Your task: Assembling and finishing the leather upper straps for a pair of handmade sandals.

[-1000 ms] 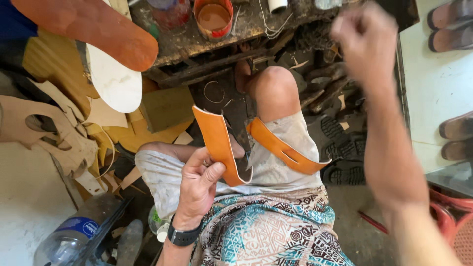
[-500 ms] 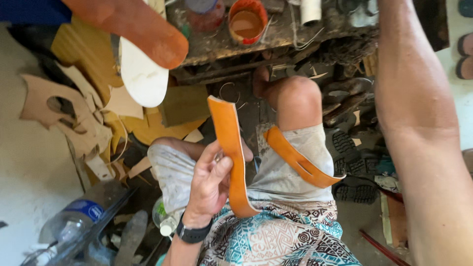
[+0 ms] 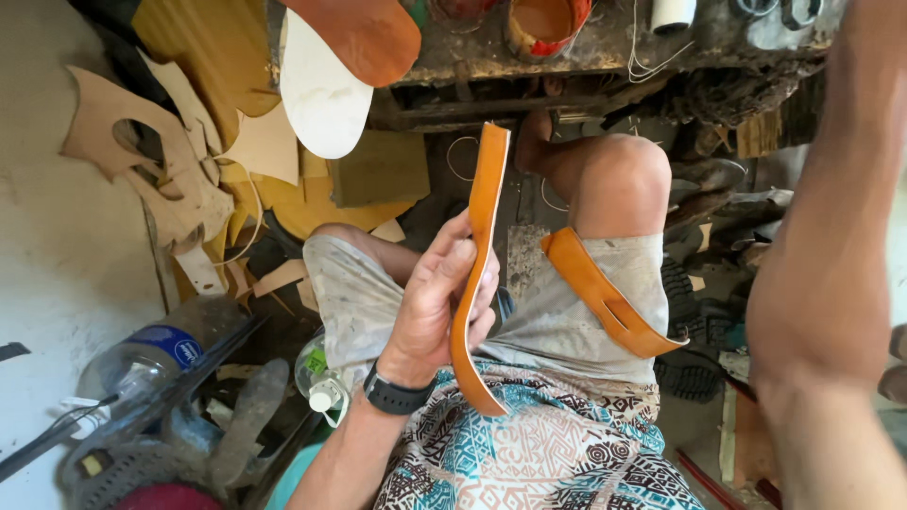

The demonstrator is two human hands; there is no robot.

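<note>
The left hand [image 3: 444, 307] is gripping a long orange leather strap [image 3: 475, 274] near its lower half, the fingers [image 3: 484, 283] wrapping round the far side and the thumb lying along the near edge, so the grip is closing narrowly on the strap. The strap is standing almost upright over the lap, its upper end rising toward the desk [image 3: 605, 57] and its lower end curving down to touch the patterned shirt. A dark wristwatch [image 3: 395, 395] is sitting on that wrist, and the forearm is coming up from the bottom of the view, bent at the wrist so the palm is facing the strap.

The right arm [image 3: 831, 283] is reaching up along the right side of the view; its hand is lying outside the picture, so I cannot tell what its grip is doing.

As for progress, I judge the work to be at an early or middle stage: this strap looks cut and coloured but is not yet joined to anything, and a second orange strap [image 3: 609, 293], with a slot in it, is lying across the right thigh, apart from the held one. An orange-topped sole [image 3: 364, 33] and a white sole [image 3: 321, 94] are resting just beside each other at the desk's edge, with no straps attached. Leather offcuts [image 3: 142, 161] are lying on the floor to the left, beside a plastic bottle [image 3: 161, 354].
</note>
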